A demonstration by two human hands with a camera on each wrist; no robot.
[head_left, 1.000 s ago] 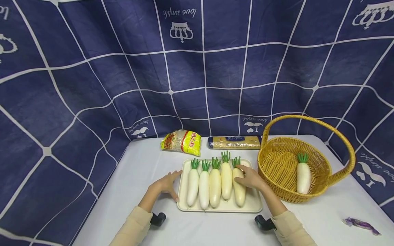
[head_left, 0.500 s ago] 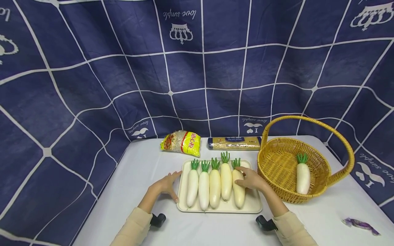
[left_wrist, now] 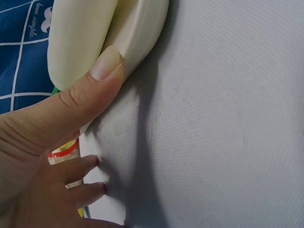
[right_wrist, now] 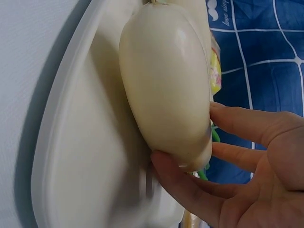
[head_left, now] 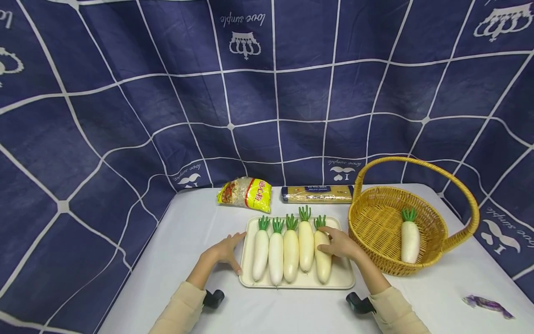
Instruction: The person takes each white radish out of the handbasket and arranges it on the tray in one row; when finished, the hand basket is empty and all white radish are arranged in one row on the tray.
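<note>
On a cream tray (head_left: 344,274) in the head view lie several white radishes with green tops, side by side. The rightmost white radish (head_left: 323,267) is pinched by my right hand (head_left: 342,243), its upper part between thumb and fingers. The right wrist view shows that radish (right_wrist: 164,80) lying over the tray, fingertips on both sides of it. At the tray's left edge is my left hand (head_left: 225,250), fingers spread and holding nothing. In the left wrist view its thumb (left_wrist: 88,88) rests against the tray rim (left_wrist: 149,28), beside the leftmost radish (left_wrist: 80,42).
Right of the tray stands a wicker basket (head_left: 377,227) with a tall handle and one white radish (head_left: 410,242) inside. Behind the tray lie a yellow food bag (head_left: 245,194) and a long noodle packet (head_left: 317,194). A purple wrapped item (head_left: 488,306) lies front right.
The lower end of the rightmost radish has shifted very slightly left and toward the person. Both hands stay almost where they were.
</note>
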